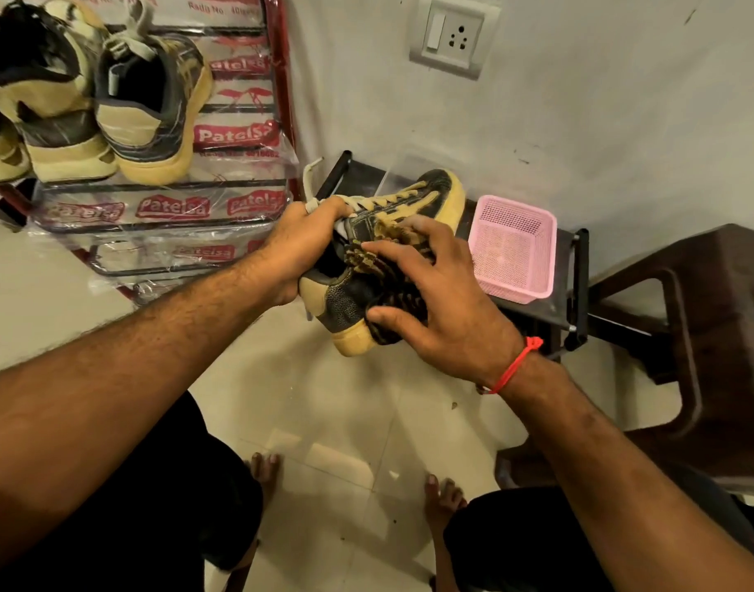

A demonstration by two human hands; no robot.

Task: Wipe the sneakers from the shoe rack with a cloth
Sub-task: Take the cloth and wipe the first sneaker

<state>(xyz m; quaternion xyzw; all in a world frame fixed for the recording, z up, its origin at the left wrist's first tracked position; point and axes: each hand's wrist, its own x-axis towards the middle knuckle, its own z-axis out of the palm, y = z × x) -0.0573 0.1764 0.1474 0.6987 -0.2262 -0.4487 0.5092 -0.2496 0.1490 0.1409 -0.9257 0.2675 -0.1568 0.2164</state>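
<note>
A black and tan sneaker (426,194) is held in mid-air in front of me, toe pointing away. My left hand (298,245) grips it at the collar by the laces. My right hand (447,301) presses a dark patterned cloth (392,241) against the sneaker's side, fingers curled over the cloth and thumb near the heel sole. Most of the cloth is hidden under that hand. More sneakers (148,104) of the same colours stand on the top shelf of the red shoe rack (281,79) at the upper left.
A pink mesh basket (516,245) sits on a low black stand (580,284) against the wall, just beyond the sneaker. A dark brown plastic chair (700,318) stands to the right. A wall socket (452,36) is above. My bare feet are on the tiled floor (324,412).
</note>
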